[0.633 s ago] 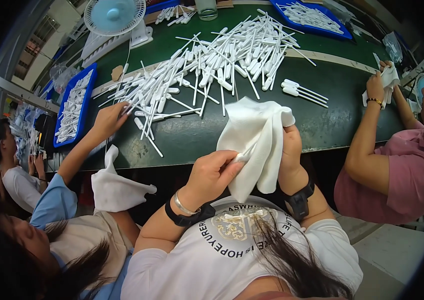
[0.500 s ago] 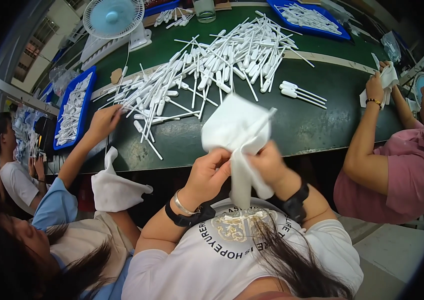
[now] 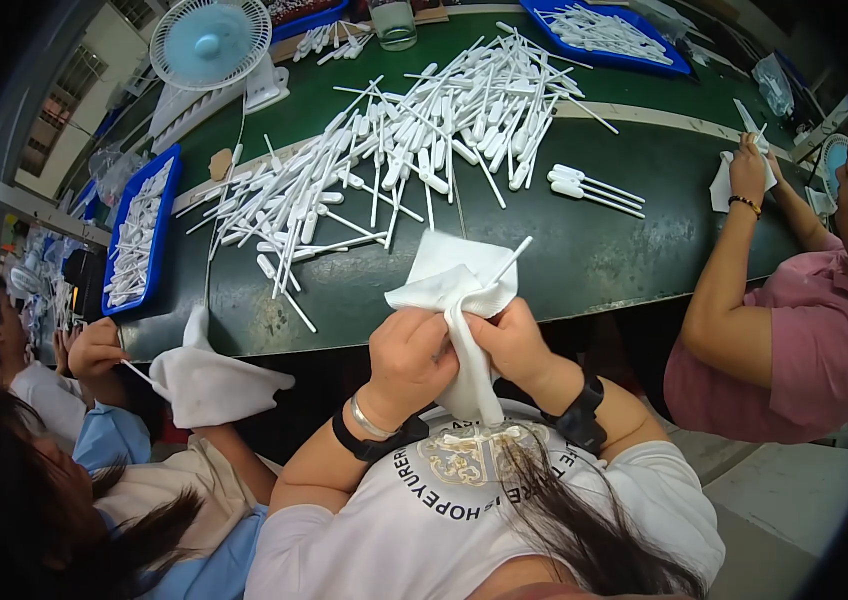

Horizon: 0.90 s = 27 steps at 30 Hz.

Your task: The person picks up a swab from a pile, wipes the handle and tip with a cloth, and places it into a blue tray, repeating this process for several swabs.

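Observation:
Close in front of my body I hold a white cloth (image 3: 454, 262) between both hands. My left hand (image 3: 409, 355) pinches its left side, and my right hand (image 3: 519, 345) grips its right side. A white plastic stick (image 3: 517, 258) pokes out of the folds at the upper right; its other end is hidden in the cloth. Beyond my hands lies a big loose pile of white sticks with thick rounded ends (image 3: 424, 140). To the right of the pile, several similar sticks (image 3: 599, 192) lie side by side on the dark green table (image 3: 634, 250).
Blue trays of such sticks stand at the left (image 3: 176, 170) and far right (image 3: 684, 70). A fan (image 3: 209, 45) and a glass jar (image 3: 394, 25) are at the back. Co-workers sit close on both sides; the left one has a white cloth (image 3: 219, 385), the right one another (image 3: 729, 180).
My right hand has come down and in beside the left, and the cloth with its stick sits lower. The left co-worker's hand has drawn back from the pile with a stick to their cloth.

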Available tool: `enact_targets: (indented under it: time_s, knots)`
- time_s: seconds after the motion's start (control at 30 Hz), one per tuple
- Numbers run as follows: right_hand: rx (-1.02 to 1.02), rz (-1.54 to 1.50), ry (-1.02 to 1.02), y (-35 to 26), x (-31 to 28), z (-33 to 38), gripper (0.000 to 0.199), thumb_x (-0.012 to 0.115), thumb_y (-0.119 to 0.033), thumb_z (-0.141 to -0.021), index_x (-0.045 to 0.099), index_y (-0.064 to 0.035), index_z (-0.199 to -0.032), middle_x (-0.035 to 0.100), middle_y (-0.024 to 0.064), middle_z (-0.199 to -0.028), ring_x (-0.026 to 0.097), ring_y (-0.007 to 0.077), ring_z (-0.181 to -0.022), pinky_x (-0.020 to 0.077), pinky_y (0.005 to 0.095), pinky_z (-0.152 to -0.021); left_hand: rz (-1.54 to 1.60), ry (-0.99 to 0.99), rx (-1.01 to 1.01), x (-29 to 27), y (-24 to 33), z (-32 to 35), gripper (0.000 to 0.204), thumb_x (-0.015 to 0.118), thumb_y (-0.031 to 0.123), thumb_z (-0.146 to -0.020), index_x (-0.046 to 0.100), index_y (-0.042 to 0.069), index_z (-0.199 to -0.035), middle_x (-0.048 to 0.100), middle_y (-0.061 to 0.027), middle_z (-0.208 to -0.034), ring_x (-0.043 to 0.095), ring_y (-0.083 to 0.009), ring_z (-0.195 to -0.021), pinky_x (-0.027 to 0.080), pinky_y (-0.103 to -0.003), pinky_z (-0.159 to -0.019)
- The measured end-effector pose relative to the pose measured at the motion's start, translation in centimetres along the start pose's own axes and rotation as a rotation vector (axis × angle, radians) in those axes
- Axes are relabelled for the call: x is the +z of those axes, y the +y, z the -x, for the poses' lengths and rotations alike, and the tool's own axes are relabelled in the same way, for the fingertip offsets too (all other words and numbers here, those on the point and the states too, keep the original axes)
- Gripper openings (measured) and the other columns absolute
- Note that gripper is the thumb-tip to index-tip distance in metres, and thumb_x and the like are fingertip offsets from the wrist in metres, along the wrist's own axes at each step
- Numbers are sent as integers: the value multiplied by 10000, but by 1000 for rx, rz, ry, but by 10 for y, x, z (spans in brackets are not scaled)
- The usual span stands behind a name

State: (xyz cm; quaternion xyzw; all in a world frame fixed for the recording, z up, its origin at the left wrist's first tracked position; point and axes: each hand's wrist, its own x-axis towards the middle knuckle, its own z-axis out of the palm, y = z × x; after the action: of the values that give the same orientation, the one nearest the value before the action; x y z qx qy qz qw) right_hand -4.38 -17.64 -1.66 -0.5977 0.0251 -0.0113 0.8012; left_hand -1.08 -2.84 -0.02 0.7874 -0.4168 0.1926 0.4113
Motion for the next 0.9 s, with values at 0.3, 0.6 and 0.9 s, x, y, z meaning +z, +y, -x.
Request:
enact_targets:
  time_s: [0.3,0.6,0.9]
  knots:
    - [-31,-447,108,-33,-22,-11,209,481,-60,-827,524,5,-1021,582,82,-935,573,149,-808,471,264,-710,329,-141,-261,-11,3,10,107,586,17,-719,546,-15,-813,539,-64,-638,473,-132,-512,372,-236,-462]
    - [-496,39,406,-7,-25,-1,215,460,-143,-857,552,-3,-991,589,79,-942,573,159,-819,467,263,-733,1004,-421,-790,-16,-1,11,180,480,150,-851,543,-9,-903,551,-37,-660,378,-28,-484,307,-148,-446]
    - [19,-606,119,-12,-22,-9,261,453,-199,-871,516,0,-1028,580,69,-919,558,133,-776,462,253,-701,1218,-67,-766,-6,-8,19,183,501,152,-844,547,-15,-901,566,-54,-660,437,-57,-491,350,-161,-454]
